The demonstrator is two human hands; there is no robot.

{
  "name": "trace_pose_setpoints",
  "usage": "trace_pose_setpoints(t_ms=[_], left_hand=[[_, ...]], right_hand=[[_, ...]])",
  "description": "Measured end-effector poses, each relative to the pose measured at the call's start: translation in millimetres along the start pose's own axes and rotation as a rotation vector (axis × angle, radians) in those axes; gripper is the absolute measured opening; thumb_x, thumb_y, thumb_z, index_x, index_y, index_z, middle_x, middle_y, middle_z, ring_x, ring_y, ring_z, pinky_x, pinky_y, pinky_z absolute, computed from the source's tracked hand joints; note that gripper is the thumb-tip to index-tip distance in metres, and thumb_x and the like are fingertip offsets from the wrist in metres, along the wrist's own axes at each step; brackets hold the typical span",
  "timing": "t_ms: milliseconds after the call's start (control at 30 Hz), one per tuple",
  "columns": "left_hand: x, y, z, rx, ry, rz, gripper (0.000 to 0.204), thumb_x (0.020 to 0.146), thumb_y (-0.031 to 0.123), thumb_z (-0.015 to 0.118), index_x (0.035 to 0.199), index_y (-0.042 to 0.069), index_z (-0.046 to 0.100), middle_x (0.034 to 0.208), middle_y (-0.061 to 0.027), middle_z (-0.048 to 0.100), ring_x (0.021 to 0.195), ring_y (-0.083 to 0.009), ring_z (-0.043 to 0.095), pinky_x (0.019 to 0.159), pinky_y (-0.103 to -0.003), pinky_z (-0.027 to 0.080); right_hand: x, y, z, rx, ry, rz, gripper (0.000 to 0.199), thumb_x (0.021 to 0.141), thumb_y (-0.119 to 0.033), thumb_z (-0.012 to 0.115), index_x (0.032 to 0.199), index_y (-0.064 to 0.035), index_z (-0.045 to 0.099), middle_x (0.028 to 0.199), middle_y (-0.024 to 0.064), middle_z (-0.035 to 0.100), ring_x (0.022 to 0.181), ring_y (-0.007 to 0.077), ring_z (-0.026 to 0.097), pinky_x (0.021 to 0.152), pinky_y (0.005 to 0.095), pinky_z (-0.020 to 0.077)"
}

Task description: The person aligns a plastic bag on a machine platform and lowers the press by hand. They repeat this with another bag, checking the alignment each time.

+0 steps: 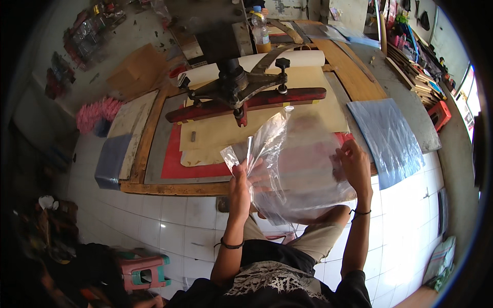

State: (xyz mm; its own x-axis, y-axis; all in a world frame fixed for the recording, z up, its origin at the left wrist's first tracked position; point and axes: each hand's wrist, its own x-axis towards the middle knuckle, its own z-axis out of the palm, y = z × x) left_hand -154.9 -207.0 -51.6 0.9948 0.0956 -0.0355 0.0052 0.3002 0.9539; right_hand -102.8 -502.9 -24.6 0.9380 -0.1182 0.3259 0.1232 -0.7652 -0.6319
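Observation:
A clear plastic sheet (308,164), creased and glossy on its left side, is stretched between my hands over the table's near edge. My left hand (240,191) grips its left part, with some fingers seen through the film. At the sheet's right edge, my right hand (354,161) is closed in a pinch on it. Beyond the sheet stands a dark press head (233,84) with a long red bar (303,94) across it. Under the bar lie a yellowish sheet (215,143) and a red sheet (172,159), partly hidden by the plastic.
Bluish clear plastic sheets (387,133) hang over the table's right edge. Another stack (114,159) lies at the left corner. A bottle (260,31) stands at the back. A pink stool (141,269) is on the tiled floor at lower left, beside a person's dark clothing (87,272).

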Motion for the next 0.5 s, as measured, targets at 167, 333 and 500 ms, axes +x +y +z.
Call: trace_pose_setpoints(t_ms=[167,333,500], left_hand=[[2,-1,-3,-0.040,0.022,-0.033,0.073,0.102,0.055,0.032,0.146,-0.003,0.033,0.137,-0.0215,0.050,0.098,-0.0284,0.065,0.069,-0.042,0.060],[2,0,1,-0.046,0.021,-0.006,0.070,0.103,0.051,0.033,0.143,-0.006,0.036,0.136,-0.0229,0.051,0.098,-0.0298,0.065,0.069,-0.042,0.060],[1,4,1,-0.018,0.048,-0.011,0.065,0.103,0.047,0.035,0.141,-0.007,0.039,0.132,-0.0251,0.053,0.096,-0.0313,0.066,0.070,-0.042,0.060]], right_hand=[[-6,-4,2,0.052,0.069,0.000,0.023,0.083,-0.018,0.073,0.102,-0.0069,0.067,0.085,0.0101,0.066,0.071,0.0292,0.062,0.066,0.0381,0.0484],[-12,-8,-1,-0.171,0.237,-0.239,0.014,0.084,-0.016,0.072,0.093,-0.0065,0.069,0.088,0.0083,0.067,0.073,0.0265,0.062,0.068,0.0372,0.0490],[-25,-15,-8,-0.049,0.256,-0.053,0.011,0.087,-0.013,0.069,0.094,-0.0059,0.066,0.081,0.0090,0.066,0.071,0.0239,0.062,0.066,0.0354,0.0481]])
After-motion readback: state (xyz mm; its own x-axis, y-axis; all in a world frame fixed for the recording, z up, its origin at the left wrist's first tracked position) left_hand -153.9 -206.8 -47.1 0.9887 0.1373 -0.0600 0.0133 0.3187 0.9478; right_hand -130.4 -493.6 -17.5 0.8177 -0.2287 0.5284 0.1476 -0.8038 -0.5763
